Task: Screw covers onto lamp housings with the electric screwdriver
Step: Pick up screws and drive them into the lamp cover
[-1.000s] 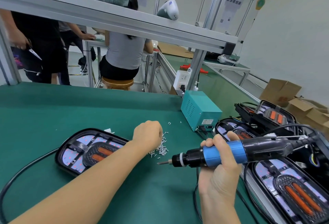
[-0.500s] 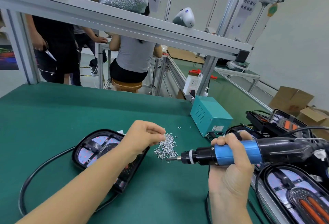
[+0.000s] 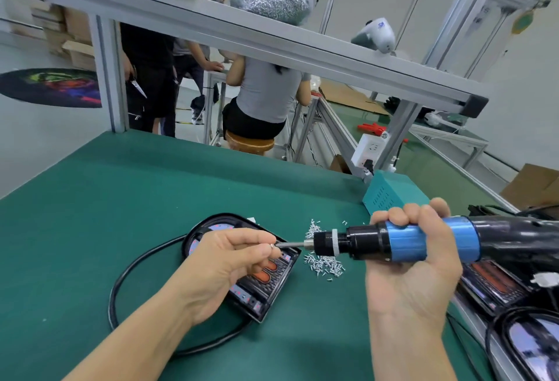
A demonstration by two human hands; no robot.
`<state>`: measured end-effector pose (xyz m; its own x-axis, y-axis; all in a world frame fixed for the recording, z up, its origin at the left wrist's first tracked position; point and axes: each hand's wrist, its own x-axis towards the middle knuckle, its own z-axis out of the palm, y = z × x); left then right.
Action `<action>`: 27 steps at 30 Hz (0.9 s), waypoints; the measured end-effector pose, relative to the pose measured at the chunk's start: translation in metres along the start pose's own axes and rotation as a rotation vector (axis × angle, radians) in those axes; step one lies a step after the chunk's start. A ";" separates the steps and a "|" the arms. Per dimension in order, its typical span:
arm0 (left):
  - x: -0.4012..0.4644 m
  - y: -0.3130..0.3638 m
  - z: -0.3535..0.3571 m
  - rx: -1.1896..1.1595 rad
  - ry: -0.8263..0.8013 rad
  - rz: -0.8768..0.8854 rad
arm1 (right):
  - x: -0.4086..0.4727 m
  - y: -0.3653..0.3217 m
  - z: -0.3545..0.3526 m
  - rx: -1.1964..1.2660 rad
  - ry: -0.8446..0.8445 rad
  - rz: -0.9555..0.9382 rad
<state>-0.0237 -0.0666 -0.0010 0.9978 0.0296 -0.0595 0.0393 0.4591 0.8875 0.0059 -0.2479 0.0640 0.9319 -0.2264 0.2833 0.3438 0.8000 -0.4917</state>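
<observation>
On the green counter (image 3: 121, 199), low in the frame's centre, lies the lamp housing (image 3: 263, 287) (no screw visibly driven yet). The right hand (image 3: 414, 271) grips the electric screwdriver (image 3: 402, 243); the left hand (image 3: 230, 262) pinches a screw (image 3: 272, 246) at its bit, so driving seems still ahead.

Blue-and-black screwdriver (image 3: 423, 243), green mat (image 3: 121, 199), black housing (image 3: 260, 283) with seemingly orange inserts.

Lamp housing (image 3: 260, 287) lies on the table (image 3: 121, 199), centre, its cable (image 3: 121, 277) looping left and near. Loose screws (image 3: 323, 262) lie just right of it. Power box (image 3: 390, 193) stands farther right. More housings (image 3: 496, 287) lie at the right edge.
</observation>
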 end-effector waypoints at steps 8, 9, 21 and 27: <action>-0.009 0.008 -0.014 0.001 0.038 0.041 | -0.006 0.017 0.015 -0.043 -0.056 0.009; -0.010 0.009 -0.015 0.001 0.041 0.043 | -0.007 0.018 0.017 -0.051 -0.059 0.002; -0.012 0.014 -0.022 0.094 0.104 0.126 | -0.009 0.028 0.024 -0.054 -0.098 0.021; -0.012 0.011 -0.027 0.105 0.072 0.146 | -0.010 0.031 0.025 -0.066 -0.109 0.023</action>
<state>-0.0367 -0.0381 -0.0033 0.9870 0.1547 0.0441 -0.0966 0.3505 0.9316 0.0043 -0.2069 0.0671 0.9227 -0.1438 0.3578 0.3329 0.7652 -0.5510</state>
